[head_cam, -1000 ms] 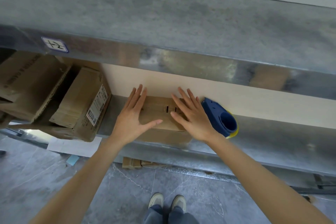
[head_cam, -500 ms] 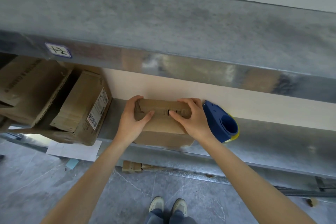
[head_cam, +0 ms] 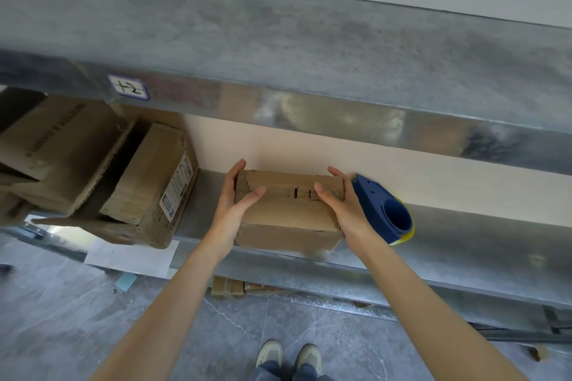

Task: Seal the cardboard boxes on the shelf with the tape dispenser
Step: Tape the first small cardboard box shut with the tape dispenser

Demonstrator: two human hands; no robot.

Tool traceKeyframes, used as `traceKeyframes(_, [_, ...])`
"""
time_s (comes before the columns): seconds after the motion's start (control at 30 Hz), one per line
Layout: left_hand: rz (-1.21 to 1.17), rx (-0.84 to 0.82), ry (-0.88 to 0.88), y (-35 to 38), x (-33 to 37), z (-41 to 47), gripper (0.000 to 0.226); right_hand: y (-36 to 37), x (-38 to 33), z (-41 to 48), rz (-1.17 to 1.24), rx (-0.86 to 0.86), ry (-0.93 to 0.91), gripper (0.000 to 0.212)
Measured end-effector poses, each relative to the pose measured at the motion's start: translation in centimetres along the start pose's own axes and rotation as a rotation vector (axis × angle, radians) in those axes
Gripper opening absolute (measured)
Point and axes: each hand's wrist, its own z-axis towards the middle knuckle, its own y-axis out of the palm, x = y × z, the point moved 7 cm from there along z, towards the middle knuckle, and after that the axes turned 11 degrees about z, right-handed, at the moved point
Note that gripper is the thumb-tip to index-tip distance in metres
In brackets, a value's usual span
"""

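The box (head_cam: 288, 210) sits at the front edge of the shelf (head_cam: 495, 244), its near face just overhanging the lip. The person holds it by both ends. The left hand (head_cam: 236, 198) wraps the left end, fingers curled round the far corner and thumb laid across the top. The right hand (head_cam: 339, 204) does the same at the right end, its thumb resting near the slotted tabs in the middle of the top. Neither hand holds anything else.

The dispenser (head_cam: 383, 210) lies on the shelf just beside the box's right end, behind the right hand and nearer the back wall (whether it touches the box cannot be told, as the hand covers the gap). Two other boxes (head_cam: 145, 182) lean toward the shelf's left end, flaps loose.

The step in hand looks like squaring up and closing this box. The flaps are down and no tape shows on the top seam, so sealing has probably not begun.

The next move would call for the left hand alone to keep the flaps pressed flat, which frees the right hand to take the dispenser. The tape would then need to start over one end of the box and run straight along the seam. The box is light and close to the edge, so it may slide unless braced.
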Motion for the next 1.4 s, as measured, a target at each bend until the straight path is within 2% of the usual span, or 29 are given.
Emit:
traceKeyframes(0.1, [0.0,-0.003,-0.024,-0.3,0.4,0.2,0.066,0.0,-0.9,-0.3,0.032,0.033,-0.027,0.049])
traceKeyframes(0.2, [0.061,0.035,0.005,-0.8,1.2,0.6,0.06,-0.5,-2.1,-0.2,-0.06,0.098,-0.152,0.049])
traceKeyframes(0.3, [0.371,0.039,0.127,-0.8,2.7,1.3,0.068,-0.2,-4.1,0.0,-0.262,0.082,-0.299,0.046])
traceKeyframes(0.43, [0.852,-0.021,0.312,0.9,3.0,1.7,0.073,2.2,-4.8,0.1,-0.597,-0.046,-0.417,0.051])
traceKeyframes(0.53, [1.04,-0.025,0.335,1.4,2.4,1.7,0.079,3.2,-2.9,0.6,-0.968,-0.096,-0.414,0.075])
traceKeyframes(0.63, [1.103,-0.015,0.33,1.3,2.3,2.0,0.081,3.3,-2.9,0.8,-1.076,-0.083,-0.454,0.081])
traceKeyframes(0.77, [1.068,-0.021,0.338,1.5,2.2,2.0,0.081,3.4,-3.3,0.5,-1.018,-0.105,-0.452,0.071])
traceKeyframes(0.9, [0.811,-0.043,0.364,0.9,2.5,1.9,0.079,1.7,-3.9,0.2,-0.498,-0.114,-0.37,0.041])
traceKeyframes(0.97, [0.743,-0.003,0.392,0.2,2.8,1.4,0.076,0.5,-3.3,0.1,-0.401,-0.087,-0.332,0.038])
traceKeyframes(1.1, [0.651,0.096,0.324,-1.3,1.4,-0.8,0.073,-0.3,-1.9,0.4,-0.337,-0.042,-0.212,0.034])
traceKeyframes(1.23, [0.62,0.1,0.269,-1.7,0.0,-2.9,0.077,-0.4,-2.1,0.6,-0.269,-0.014,-0.177,0.026])
traceKeyframes(1.4, [0.545,0.115,0.21,-2.9,-0.1,-2.8,0.077,-1.4,-2.2,0.0,-0.282,-0.031,-0.161,0.026])
